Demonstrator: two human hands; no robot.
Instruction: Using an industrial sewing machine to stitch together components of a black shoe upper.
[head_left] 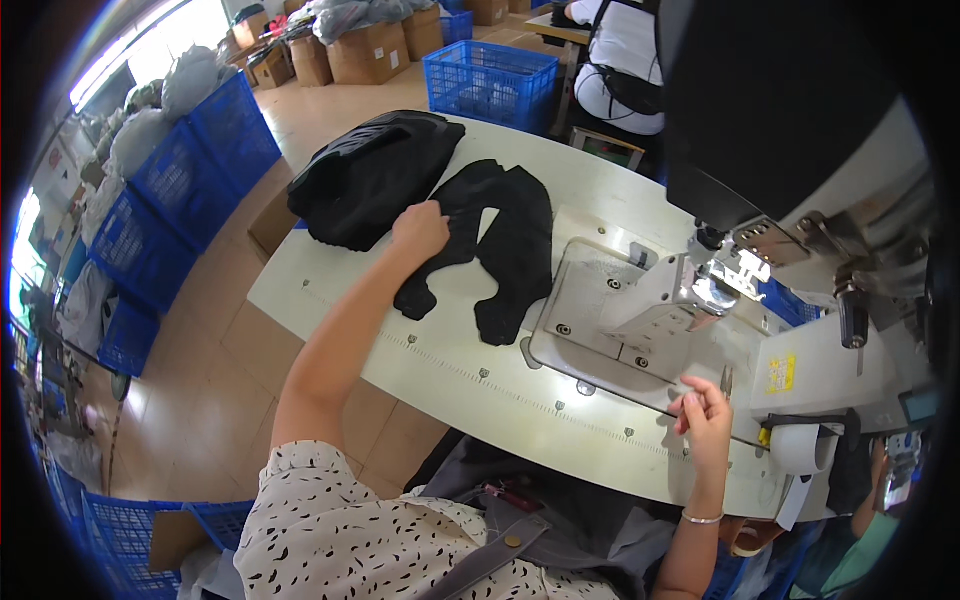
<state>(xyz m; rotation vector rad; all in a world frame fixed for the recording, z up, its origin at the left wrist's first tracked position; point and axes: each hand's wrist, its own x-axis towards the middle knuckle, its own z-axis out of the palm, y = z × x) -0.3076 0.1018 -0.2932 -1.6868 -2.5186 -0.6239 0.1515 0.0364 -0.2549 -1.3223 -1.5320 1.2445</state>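
My left hand (420,232) is closed at the left edge of a black fabric piece (520,225) that lies flat on the pale table. The piece has curved cutouts, and the tabletop shows through a gap in it. Beyond that hand rests a bulky stack of black fabric (385,165). My right hand (703,412) is raised over the table's near right side, fingers curled. A small pointed metal tool (727,378) sticks up from it; its exact kind is unclear. Just beyond this hand stands a sewing machine (650,310) with a shiny metal presser area.
Measuring marks run along the near edge of the table (480,400). A dark machine head (770,110) overhangs the right side. Blue crates (190,190) filled with bags line the left, with another blue crate (490,80) behind. A person in white (620,70) sits beyond the table.
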